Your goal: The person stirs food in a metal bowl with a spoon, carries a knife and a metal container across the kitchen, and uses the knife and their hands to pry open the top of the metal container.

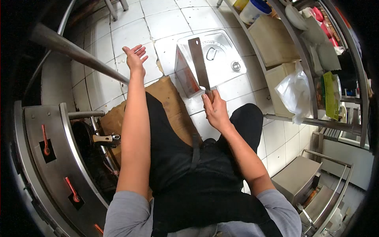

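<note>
My right hand (218, 111) is closed round the handle of a cleaver (197, 59). Its long brown-grey blade has a hole near the far end and points forward, away from me. Beneath the blade in view stands a large square metal tin (223, 45) with a round cap and a carry handle on top. Held out to the left, my left hand (136, 59) has its fingers apart and nothing in it. A metal rail (90, 59) runs beside my left forearm.
A flattened cardboard sheet (173, 94) lies on the white tiles under my legs. At left is a steel stove front (55, 158) with red knobs. The right side holds a metal shelf rack (272, 47) with boards, a plastic bag (294, 93) and a green basket (331, 94).
</note>
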The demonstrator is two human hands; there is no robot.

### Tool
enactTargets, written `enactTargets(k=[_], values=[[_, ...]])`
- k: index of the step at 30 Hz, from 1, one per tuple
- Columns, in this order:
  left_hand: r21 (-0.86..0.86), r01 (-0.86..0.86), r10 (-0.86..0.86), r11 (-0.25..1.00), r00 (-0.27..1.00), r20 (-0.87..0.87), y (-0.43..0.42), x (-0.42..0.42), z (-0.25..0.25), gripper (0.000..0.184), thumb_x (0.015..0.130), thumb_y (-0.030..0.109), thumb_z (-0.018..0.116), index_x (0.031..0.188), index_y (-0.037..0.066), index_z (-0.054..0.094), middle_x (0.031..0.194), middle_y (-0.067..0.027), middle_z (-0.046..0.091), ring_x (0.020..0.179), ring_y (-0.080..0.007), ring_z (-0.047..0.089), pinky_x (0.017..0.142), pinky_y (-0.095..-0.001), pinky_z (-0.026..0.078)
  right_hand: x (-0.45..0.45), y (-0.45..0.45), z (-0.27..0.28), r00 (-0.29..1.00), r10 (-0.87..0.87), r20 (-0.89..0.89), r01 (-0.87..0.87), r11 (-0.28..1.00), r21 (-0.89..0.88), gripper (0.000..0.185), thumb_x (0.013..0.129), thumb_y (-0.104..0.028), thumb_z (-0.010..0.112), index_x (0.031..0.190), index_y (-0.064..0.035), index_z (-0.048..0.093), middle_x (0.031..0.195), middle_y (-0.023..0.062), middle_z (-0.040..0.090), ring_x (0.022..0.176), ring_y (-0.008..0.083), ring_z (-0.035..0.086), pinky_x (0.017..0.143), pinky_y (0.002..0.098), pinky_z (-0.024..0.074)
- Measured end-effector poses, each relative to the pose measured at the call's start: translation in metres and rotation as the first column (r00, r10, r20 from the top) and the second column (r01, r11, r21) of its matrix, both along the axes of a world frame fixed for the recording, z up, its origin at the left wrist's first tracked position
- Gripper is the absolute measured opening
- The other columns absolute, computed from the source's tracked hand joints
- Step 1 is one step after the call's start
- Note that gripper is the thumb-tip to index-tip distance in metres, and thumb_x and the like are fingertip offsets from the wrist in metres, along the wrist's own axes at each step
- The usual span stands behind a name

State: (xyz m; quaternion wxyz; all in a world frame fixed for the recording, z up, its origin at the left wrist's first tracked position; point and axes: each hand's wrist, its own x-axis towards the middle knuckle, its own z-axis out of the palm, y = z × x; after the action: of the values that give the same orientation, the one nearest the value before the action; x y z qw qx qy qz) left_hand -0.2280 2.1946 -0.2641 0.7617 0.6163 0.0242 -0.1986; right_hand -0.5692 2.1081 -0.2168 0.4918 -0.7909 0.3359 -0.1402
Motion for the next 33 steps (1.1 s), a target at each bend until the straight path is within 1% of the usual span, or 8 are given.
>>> enactTargets(k=[3,6,14,18,20,25,29,33], values=[[0.005,-0.025,0.025,1.000,1.000,0.001,0.007,0.007,-0.002,0.088,0.099,0.068,0.011,0.121,-0.003,0.058,0.120,-0.0226,0.063,0.116,-0.0334,0.057,0.097,-0.0468,0.047,0.003,-0.002,0.011,1.000,-0.011,-0.012,0.011,1.000,0.000,0.027,0.098,-0.022,0.057,0.099,0.0034,0.048,0.078,0.0285,0.061,0.077,0.0497,0.061,0.065,0.0497,0.0469],[0.007,-0.034,0.034,0.999,0.999,-0.002,0.007,0.007,-0.003,0.089,0.098,0.068,0.012,0.121,-0.004,0.058,0.121,-0.0226,0.063,0.116,-0.0333,0.057,0.096,-0.0464,0.048,0.006,-0.003,0.006,0.998,0.025,0.055,-0.019,0.994,-0.106,0.024,0.101,-0.022,0.053,0.098,0.0010,0.049,0.061,0.0123,0.057,0.049,0.0225,0.057,0.049,0.0366,0.0454],[0.021,-0.081,0.081,0.996,0.997,0.007,0.010,0.012,-0.007,0.087,0.099,0.067,0.013,0.121,-0.005,0.058,0.119,-0.0229,0.064,0.113,-0.0326,0.059,0.094,-0.0451,0.050,0.005,-0.001,-0.004,0.999,0.026,0.019,-0.023,0.988,-0.150,0.025,0.100,-0.023,0.055,0.097,0.0015,0.050,0.064,0.0165,0.059,0.057,0.0308,0.061,0.056,0.0407,0.0465],[0.133,-0.156,0.154,0.979,0.988,0.023,0.019,0.016,-0.010,0.063,0.103,0.051,0.033,0.118,-0.004,0.059,0.115,-0.0208,0.066,0.106,-0.0295,0.064,0.085,-0.0407,0.054,0.006,-0.003,-0.004,0.999,0.016,-0.028,-0.020,0.990,-0.141,0.025,0.100,-0.023,0.055,0.096,0.0016,0.050,0.065,0.0167,0.059,0.058,0.0314,0.061,0.056,0.0406,0.0464],[0.235,-0.208,0.187,0.950,0.976,0.107,0.033,0.019,-0.014,0.035,0.100,0.030,0.053,0.106,-0.003,0.065,0.100,-0.0145,0.070,0.090,-0.0216,0.068,0.071,-0.0331,0.057,0.004,-0.004,0.005,0.999,0.027,-0.021,-0.029,0.996,-0.088,0.027,0.099,-0.023,0.056,0.096,0.0023,0.049,0.073,0.0244,0.060,0.070,0.0441,0.060,0.062,0.0469,0.0463],[0.179,-0.342,0.239,0.922,0.870,0.431,0.090,-0.013,0.032,0.027,0.095,0.024,0.064,0.086,-0.001,0.066,0.080,-0.0086,0.069,0.068,-0.0130,0.065,0.056,-0.0260,0.052,0.000,-0.005,0.011,0.999,0.027,-0.036,-0.028,0.999,-0.037,0.028,0.099,-0.023,0.056,0.095,0.0032,0.047,0.074,0.0273,0.060,0.073,0.0492,0.060,0.064,0.0495,0.0458],[0.316,-0.635,0.242,0.705,0.634,0.735,0.130,-0.018,0.079,0.041,0.090,0.037,0.073,0.095,-0.003,0.063,0.088,-0.0103,0.068,0.083,-0.0188,0.065,0.075,-0.0332,0.053,0.001,-0.007,0.011,0.999,0.052,-0.015,-0.053,0.996,-0.076,0.029,0.099,-0.023,0.056,0.094,0.0036,0.046,0.073,0.0270,0.060,0.072,0.0484,0.060,0.063,0.0493,0.0458],[0.256,-0.675,0.136,0.692,0.471,0.872,0.136,-0.001,0.110,0.057,0.086,0.042,0.076,0.112,-0.005,0.056,0.104,-0.0131,0.065,0.101,-0.0224,0.060,0.092,-0.0369,0.045,0.002,-0.004,0.013,0.998,0.057,0.008,-0.056,0.994,-0.093,0.028,0.099,-0.022,0.056,0.095,0.0038,0.047,0.074,0.0276,0.060,0.073,0.0482,0.061,0.064,0.0494,0.0463]])
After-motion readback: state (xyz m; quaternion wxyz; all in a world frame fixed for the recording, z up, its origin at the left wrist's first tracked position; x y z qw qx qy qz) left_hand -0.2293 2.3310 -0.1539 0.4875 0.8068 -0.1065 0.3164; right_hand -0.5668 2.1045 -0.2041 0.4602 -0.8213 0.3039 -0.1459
